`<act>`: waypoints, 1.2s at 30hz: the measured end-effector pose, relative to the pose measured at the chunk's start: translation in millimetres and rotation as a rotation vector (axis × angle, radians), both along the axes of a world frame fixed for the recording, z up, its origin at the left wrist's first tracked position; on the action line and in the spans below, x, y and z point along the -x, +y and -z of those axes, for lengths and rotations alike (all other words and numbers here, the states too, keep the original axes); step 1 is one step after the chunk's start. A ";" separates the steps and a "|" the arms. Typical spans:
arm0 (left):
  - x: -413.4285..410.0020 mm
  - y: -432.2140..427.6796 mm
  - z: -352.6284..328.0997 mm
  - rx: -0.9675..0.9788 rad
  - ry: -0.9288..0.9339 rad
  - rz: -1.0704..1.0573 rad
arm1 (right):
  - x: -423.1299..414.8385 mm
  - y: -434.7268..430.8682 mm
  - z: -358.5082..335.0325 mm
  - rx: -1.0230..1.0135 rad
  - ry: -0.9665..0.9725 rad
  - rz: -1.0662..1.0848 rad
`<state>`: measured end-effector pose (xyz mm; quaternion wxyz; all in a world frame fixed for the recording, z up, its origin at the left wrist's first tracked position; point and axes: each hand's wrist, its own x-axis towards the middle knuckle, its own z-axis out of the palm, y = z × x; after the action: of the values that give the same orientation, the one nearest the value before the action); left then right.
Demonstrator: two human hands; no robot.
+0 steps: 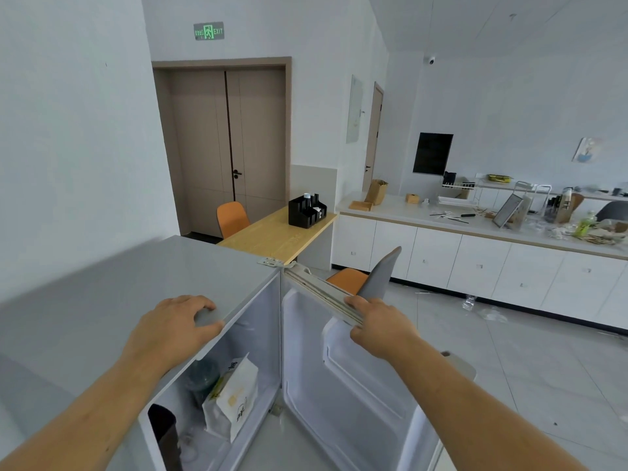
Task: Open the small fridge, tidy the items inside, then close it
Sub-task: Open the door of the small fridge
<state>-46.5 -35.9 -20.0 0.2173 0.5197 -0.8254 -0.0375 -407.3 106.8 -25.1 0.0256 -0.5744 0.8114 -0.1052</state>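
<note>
The small grey fridge [102,300] stands right below me with its door [353,385] swung wide open to the right. My left hand [173,328] rests flat on the front edge of the fridge top. My right hand [380,326] grips the top edge of the open door. Inside stand a white paper bag with yellow print [234,399], a dark green round container [204,375] behind it and a dark bottle [164,433] at the front left. The lower part of the interior is hidden.
A wooden table [278,236] with a black organiser [306,210] and orange chairs [232,217] stands behind the fridge. A long white counter [475,256] full of clutter runs along the right. Tiled floor [526,368] lies beyond the door, with some litter.
</note>
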 end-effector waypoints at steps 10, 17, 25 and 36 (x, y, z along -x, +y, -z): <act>-0.3 -3.1 0.8 -0.016 0.014 -0.010 | 24.0 -1.9 7.3 0.069 0.149 0.049; -1.7 -7.0 3.4 0.002 0.010 -0.013 | 41.6 -9.5 9.2 0.044 0.230 0.040; -1.2 -8.7 2.3 -0.007 0.000 -0.017 | 65.5 -19.7 6.2 0.027 0.268 0.012; 19.4 47.8 3.9 0.197 -0.125 0.113 | 60.5 -6.6 9.3 0.337 0.261 -0.270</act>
<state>-65.9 11.9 -24.0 0.2130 0.4499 -0.8649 0.0638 -467.8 100.1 -34.3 -0.1617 -0.6826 0.6946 -0.1595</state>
